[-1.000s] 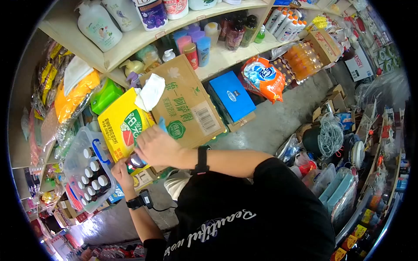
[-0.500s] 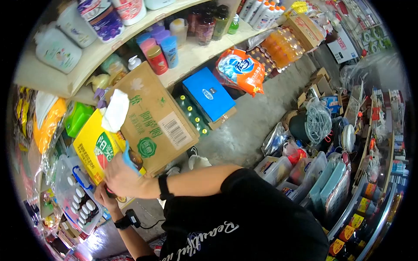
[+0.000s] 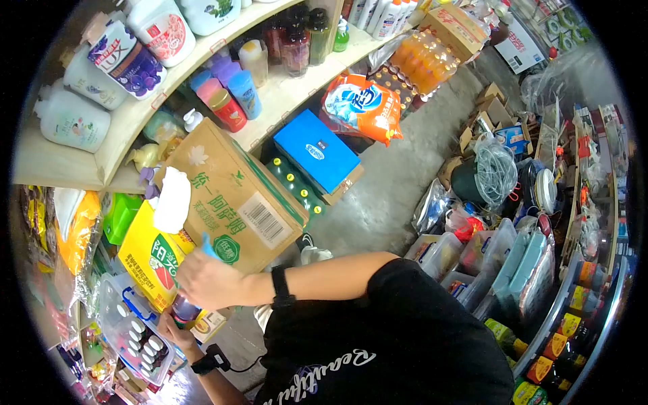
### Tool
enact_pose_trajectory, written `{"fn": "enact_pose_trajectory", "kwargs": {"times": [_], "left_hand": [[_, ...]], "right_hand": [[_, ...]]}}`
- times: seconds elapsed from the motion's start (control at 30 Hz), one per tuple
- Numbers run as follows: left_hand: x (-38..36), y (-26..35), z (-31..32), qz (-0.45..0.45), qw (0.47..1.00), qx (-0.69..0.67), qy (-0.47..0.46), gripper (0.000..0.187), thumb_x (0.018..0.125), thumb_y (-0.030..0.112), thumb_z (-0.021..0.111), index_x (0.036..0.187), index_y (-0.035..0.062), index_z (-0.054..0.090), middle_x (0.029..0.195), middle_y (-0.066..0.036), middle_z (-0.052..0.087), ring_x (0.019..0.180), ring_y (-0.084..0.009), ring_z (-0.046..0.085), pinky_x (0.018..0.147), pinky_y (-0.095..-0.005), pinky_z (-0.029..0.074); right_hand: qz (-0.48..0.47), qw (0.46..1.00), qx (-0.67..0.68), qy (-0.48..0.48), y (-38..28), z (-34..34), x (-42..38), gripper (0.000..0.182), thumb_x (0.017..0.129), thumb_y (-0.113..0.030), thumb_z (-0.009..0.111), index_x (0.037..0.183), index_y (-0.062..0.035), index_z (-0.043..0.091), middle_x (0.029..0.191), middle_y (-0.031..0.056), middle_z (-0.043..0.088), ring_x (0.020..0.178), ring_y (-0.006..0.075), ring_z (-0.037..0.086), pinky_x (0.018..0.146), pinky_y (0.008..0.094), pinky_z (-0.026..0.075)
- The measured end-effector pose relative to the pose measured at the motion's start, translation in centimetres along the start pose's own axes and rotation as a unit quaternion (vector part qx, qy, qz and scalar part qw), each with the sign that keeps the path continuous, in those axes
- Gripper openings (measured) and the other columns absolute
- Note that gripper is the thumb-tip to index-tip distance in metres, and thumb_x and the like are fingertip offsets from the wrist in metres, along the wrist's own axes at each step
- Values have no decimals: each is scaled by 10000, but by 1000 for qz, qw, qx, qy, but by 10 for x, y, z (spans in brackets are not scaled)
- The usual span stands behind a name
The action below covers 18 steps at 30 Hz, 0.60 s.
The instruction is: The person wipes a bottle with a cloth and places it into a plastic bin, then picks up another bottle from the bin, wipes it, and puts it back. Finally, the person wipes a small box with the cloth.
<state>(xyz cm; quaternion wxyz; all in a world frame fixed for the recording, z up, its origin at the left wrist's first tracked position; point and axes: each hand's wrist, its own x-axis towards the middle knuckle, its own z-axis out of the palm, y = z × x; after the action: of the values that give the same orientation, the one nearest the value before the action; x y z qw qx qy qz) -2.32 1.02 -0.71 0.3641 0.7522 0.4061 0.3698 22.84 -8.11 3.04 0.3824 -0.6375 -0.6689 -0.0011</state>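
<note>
My left hand [image 3: 177, 329] is wrapped round a small dark bottle [image 3: 185, 310] at lower left. Just above it, my right hand [image 3: 206, 278] is closed on a light blue cloth [image 3: 208, 248], and it hides the bottle's upper end. Behind both hands lies a yellow carton [image 3: 145, 260] with a green and red print. A white crumpled cloth [image 3: 173, 200] rests over the corner of that carton and a large brown cardboard box [image 3: 226, 196].
Shelves [image 3: 135, 108] with toiletry bottles run along the top left. A blue box [image 3: 317, 150] and an orange bag [image 3: 361, 108] stand beyond the cardboard box. A clear tub [image 3: 111, 297] holds white-capped bottles. Plastic bins [image 3: 486, 260] stand at right.
The view has shifted slightly. My right hand has moved down towards my left hand, with less of the blue cloth showing. More of the dark bottle is visible between my hands.
</note>
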Motion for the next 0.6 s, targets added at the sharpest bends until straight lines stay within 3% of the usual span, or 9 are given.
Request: {"fn": "enact_pose_trajectory", "kwargs": {"times": [0.03, 0.07, 0.17, 0.27, 0.37, 0.47, 0.6], "left_hand": [[0, -1, 1, -8, 1000, -6, 8, 439, 1062, 239, 443, 894, -80, 693, 751, -73, 658, 681, -144, 563, 659, -311, 448], [0, -2, 1, -7, 1000, -1, 8, 435, 1061, 237, 448, 888, -81, 690, 743, -69, 651, 675, -141, 558, 653, -312, 444], [1, 3, 2, 4, 1000, 12, 8, 428, 1059, 236, 461, 869, -80, 678, 719, -54, 629, 659, -132, 540, 634, -315, 429], [2, -5, 4, 37, 999, 25, 19, 429, 1059, 245, 478, 836, -72, 661, 682, -27, 573, 636, -114, 494, 600, -308, 384], [2, -22, -6, 6, 999, -37, -19, 417, 1057, 222, 476, 760, -47, 590, 661, -9, 532, 611, -93, 455, 559, -316, 340], [5, -14, -6, 33, 997, -66, -37, 407, 1054, 212, 480, 741, -37, 554, 649, -5, 520, 602, -91, 443, 547, -323, 325], [5, -19, -7, 62, 998, -8, -16, 359, 1029, 185, 486, 813, -59, 637, 669, -46, 591, 611, -127, 508, 572, -330, 387]], "right_hand": [[32, 998, 45, -9, 4, -2, 0, 319, 940, -295, 619, 874, 1, 718, 840, 110, 690, 818, 302, 638, 804, 462, 463], [32, 998, 33, 51, 5, 0, -2, 314, 924, -282, 616, 831, 2, 711, 779, 102, 653, 764, 297, 607, 741, 456, 432], [54, 994, -87, 25, -16, 0, -3, 347, 895, -301, 616, 848, 25, 723, 820, 130, 686, 808, 319, 638, 786, 485, 461], [19, 985, -170, -26, -40, -12, 4, 382, 863, -321, 611, 906, 34, 745, 891, 171, 719, 863, 345, 664, 841, 527, 478], [-31, 980, -190, -54, -58, 12, 8, 398, 857, -332, 603, 953, 18, 765, 945, 191, 738, 910, 357, 679, 887, 560, 480], [-48, 980, -186, -53, -65, 29, 11, 353, 856, -317, 602, 922, -13, 768, 913, 152, 734, 880, 324, 673, 839, 510, 472], [-92, 985, -144, -8, -43, 37, 5, 308, 868, -293, 600, 846, -16, 734, 859, 134, 712, 836, 292, 656, 778, 448, 451]]}}
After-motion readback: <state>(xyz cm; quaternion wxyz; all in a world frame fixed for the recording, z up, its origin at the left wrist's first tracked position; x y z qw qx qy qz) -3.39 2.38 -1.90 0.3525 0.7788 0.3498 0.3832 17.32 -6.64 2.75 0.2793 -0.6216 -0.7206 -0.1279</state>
